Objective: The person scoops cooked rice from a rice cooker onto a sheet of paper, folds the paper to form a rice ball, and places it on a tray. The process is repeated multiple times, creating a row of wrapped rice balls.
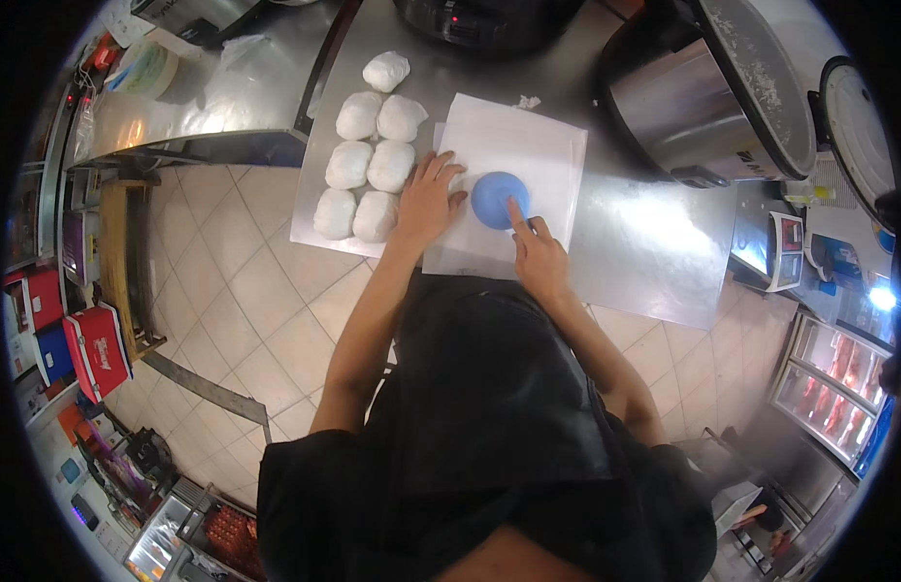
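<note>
A sheet of white wrapping paper point(494, 134) lies on top of other sheets on the steel table before me. On it rests a round blue plastic bowl-shaped tool point(490, 193). My right hand point(543, 254) grips this tool at its near right edge, index finger stretched over it and the other fingers curled. My left hand point(427, 207) lies with fingers spread at the paper's left edge, apart from the tool. Close to that hand, several white paper-wrapped bundles point(390, 166) stand in two columns, with a single bundle point(386, 70) at the far end.
A large rice cooker point(683, 109) stands open at the right, with rice grains stuck inside its lid point(749, 65). Another black cooker point(487, 22) is at the table's far edge. White scraps point(527, 102) lie beyond the paper. A steel counter point(232, 94) is at the left.
</note>
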`<state>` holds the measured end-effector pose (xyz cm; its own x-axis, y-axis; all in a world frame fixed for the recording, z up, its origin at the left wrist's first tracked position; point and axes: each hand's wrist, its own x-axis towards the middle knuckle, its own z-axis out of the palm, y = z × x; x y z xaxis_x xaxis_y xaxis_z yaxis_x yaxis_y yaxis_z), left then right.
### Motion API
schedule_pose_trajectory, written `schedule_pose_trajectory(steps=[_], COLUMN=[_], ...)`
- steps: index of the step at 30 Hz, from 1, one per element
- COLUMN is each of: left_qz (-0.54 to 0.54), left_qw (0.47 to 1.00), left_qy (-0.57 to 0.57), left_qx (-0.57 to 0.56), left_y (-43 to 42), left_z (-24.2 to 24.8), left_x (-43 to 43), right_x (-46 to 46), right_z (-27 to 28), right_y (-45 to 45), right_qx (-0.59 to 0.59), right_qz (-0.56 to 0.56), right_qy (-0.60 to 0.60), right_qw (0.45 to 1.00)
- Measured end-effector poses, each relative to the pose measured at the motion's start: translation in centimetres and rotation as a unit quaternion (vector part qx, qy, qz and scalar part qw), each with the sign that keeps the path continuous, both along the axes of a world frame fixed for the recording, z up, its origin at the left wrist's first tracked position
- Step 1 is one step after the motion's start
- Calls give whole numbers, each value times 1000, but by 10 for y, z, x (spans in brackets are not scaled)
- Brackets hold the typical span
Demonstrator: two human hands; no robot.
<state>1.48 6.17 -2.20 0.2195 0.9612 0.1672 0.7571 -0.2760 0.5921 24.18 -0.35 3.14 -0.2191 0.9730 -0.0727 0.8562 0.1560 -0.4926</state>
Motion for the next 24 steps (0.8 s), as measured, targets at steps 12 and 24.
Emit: schedule_pose_trajectory(steps=[12,24], left_qz=[-122,-35], left_qw=[991,962], left_qy=[-16,-269], left_qx=[-62,-34], left_y=[-117,-86], left_z=[25,12], left_x=[-54,-28], right_x=[252,70], right_z=[270,13], right_y=[206,-13], right_qx=[400,-11], right_qz=[-197,196], right_qy=[-268,-64], right_qw=[854,978])
